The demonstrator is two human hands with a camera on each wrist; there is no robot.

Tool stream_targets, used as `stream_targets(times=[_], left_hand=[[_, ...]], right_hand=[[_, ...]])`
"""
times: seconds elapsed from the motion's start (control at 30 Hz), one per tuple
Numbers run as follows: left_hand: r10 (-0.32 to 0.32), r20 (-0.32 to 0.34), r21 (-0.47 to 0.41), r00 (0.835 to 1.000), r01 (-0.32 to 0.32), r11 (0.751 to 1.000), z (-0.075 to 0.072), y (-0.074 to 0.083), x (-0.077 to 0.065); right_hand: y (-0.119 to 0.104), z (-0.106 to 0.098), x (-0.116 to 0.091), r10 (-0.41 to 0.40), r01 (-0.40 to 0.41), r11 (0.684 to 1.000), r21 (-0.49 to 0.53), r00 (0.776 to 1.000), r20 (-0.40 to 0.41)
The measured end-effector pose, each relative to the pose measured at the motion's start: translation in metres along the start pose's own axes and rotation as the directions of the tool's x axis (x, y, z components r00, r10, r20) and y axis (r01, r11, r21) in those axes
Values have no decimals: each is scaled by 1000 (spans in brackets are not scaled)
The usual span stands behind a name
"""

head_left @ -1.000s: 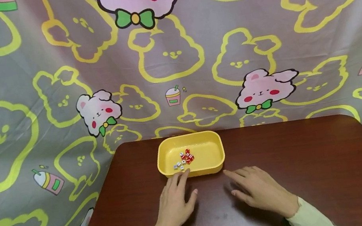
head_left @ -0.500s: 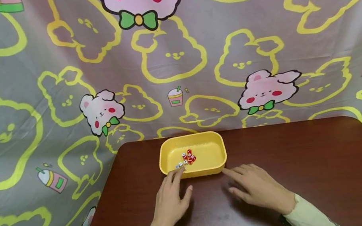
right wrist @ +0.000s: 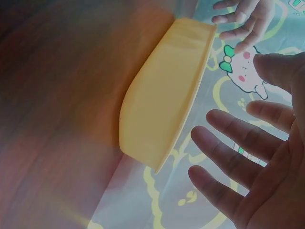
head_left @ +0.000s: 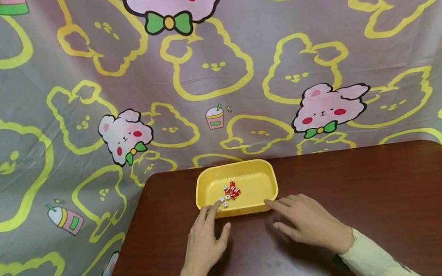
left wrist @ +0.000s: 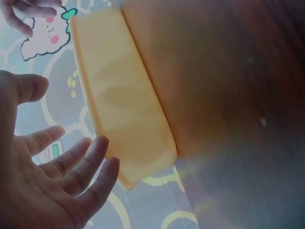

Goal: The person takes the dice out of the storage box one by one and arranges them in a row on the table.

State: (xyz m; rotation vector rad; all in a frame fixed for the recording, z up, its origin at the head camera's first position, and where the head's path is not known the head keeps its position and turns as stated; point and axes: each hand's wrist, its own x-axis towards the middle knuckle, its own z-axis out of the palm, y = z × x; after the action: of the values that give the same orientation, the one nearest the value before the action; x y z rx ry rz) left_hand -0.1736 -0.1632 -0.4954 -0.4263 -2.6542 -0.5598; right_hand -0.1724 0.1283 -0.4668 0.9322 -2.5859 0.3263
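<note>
A yellow plastic tray (head_left: pixel 257 193) stands at the far side of the table, with white dice (head_left: pixel 226 204) and red dice (head_left: pixel 235 191) gathered left of its middle. My left hand (head_left: pixel 202 245) is at the tray's near left, its fingertips overlapping the front rim in the head view. Near the front right corner is my right hand (head_left: pixel 307 221), index fingertip right at the rim. Both hands have spread, relaxed fingers and hold nothing. In the left wrist view the fingers (left wrist: pixel 81 167) lie beside the tray wall (left wrist: pixel 124 95); the right wrist view has the fingers (right wrist: pixel 233 138) apart from it.
The dark reddish-brown wooden table (head_left: pixel 391 196) extends to both sides of the tray. Behind it hangs a grey cloth (head_left: pixel 231 72) printed with yellow outlines and cartoon bunnies, covering the back and sides. Pale sleeves (head_left: pixel 370 254) reach in from the bottom edge.
Both hands have moved slightly forward toward the tray, the left also a little leftward. The head view has shifted slightly. The tray and dice look unmoved.
</note>
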Motion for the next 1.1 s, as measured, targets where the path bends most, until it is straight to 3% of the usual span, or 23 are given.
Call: stream_targets(times=[0.27,0.6,0.87,1.1], left_hand=[[-6,-20,-20,1000,5,1000,-4,-4,3],[-77,-10,-26,997,77,997,-8,-14,3],[-122,-40,-30,992,121,992,-11,-20,-2],[-122,-40,-22,992,121,992,-9,-30,9]], right_hand=[[-3,-3,12,-16,16,1000,15,1000,-13],[-5,-1,26,-42,42,999,14,999,-23],[-3,3,32,-69,70,997,36,997,-17],[2,5,41,-47,48,998,36,998,-37]])
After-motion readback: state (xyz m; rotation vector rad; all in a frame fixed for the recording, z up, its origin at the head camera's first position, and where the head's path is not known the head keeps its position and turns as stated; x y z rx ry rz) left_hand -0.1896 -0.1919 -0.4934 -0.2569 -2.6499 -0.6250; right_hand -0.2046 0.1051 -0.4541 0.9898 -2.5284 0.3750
